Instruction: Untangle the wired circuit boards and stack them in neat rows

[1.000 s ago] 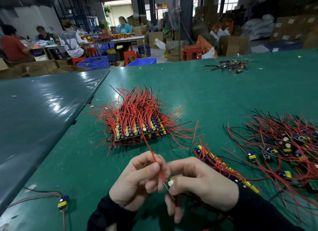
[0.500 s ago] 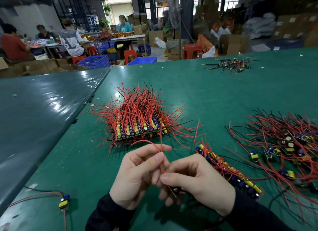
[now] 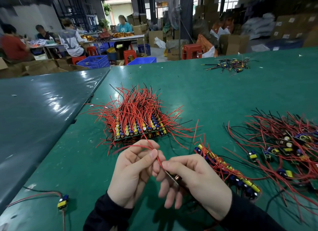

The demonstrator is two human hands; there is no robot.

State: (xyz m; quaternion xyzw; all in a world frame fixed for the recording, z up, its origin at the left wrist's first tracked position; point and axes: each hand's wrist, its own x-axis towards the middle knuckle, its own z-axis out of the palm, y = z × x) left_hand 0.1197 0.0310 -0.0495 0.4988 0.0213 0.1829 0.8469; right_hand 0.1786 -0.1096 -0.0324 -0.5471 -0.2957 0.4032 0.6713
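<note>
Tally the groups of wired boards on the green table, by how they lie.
Neat stack: 1
Short row: 1
Tangled piles, near and far: 2
Loose single board: 1
Board in hand: 1
Total: 6

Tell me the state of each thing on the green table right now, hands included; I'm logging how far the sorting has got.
Left hand: pinching the red wires.
Right hand: holding a small circuit board, mostly hidden.
Stacked boards: in neat rows, wires fanning up.
Short row of boards: lined up beside the right hand.
Tangled pile: still unsorted.
Single board: lying alone, near left.
Far bundle: loose, untouched.
</note>
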